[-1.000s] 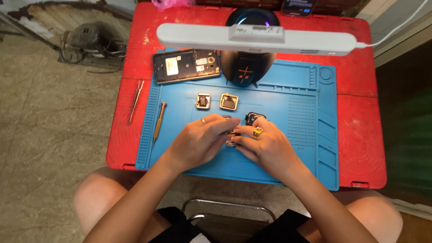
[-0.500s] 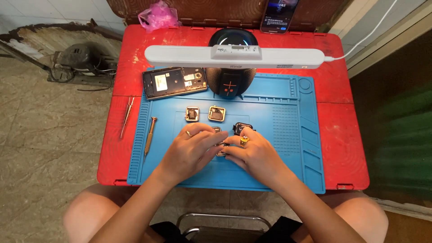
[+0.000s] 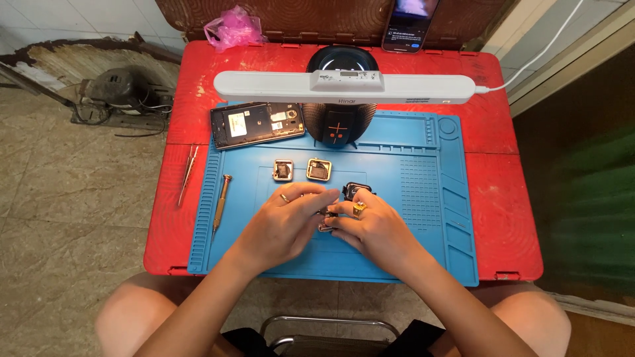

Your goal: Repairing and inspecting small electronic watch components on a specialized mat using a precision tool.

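both hands met over the middle of the blue work mat (image 3: 410, 258), fingertips pinched together on a small dark metal part (image 3: 326, 218) that lay just above the mat's surface. the left hand (image 3: 288, 221) curled in from its side and the right hand (image 3: 370, 225) closed in from the other, probably so one could steady the piece while the other worked it; the part was mostly hidden under the fingers, so i could not tell exactly what it was, though it looked like a small watch piece. neither hand was loose: both were gripping that one piece between them.

just beyond the knuckles sat two small square cases (image 3: 283, 170), side by side, set within easy reach and apart from the work. a third, darker case (image 3: 357, 190) lay just beside the right hand's fingers. at the mat's left edge lay one screwdriver (image 3: 221, 201), and off the mat on the red table (image 3: 509, 218) lay one pair of tweezers (image 3: 187, 175), both parallel to the edge, likely parked there to keep the centre free. one opened phone (image 3: 256, 124) lay at the mat's far left corner. one white bar lamp (image 3: 344, 87) hung across the mat on a round black base (image 3: 338, 129). one upright phone (image 3: 409, 25) leaned at the far edge, and one pink bag (image 3: 233, 28) sat near it.
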